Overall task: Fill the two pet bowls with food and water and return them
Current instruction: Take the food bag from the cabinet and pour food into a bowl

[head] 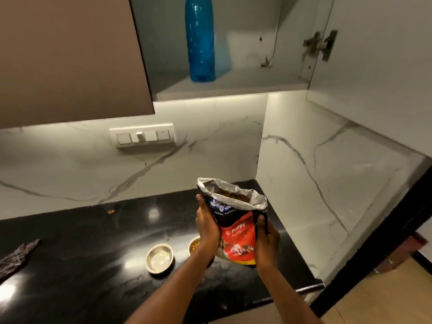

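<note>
An open red and black puppy food bag (236, 225) is held upright above the black counter, its silver top folded open with brown kibble showing inside. My left hand (207, 220) grips its left side and my right hand (266, 239) grips its right side. Two steel bowls stand on the counter below. The left bowl (159, 254) holds no kibble, only a shine on its bottom. The right bowl (194, 245) holds brown kibble and is mostly hidden behind my left wrist and the bag.
A blue plastic bottle (200, 38) stands on the shelf of the open upper cabinet, its door (374, 66) swung out at the right. A switch plate (142, 136) sits on the marble wall. A dark patterned cloth (16, 256) lies at the counter's left.
</note>
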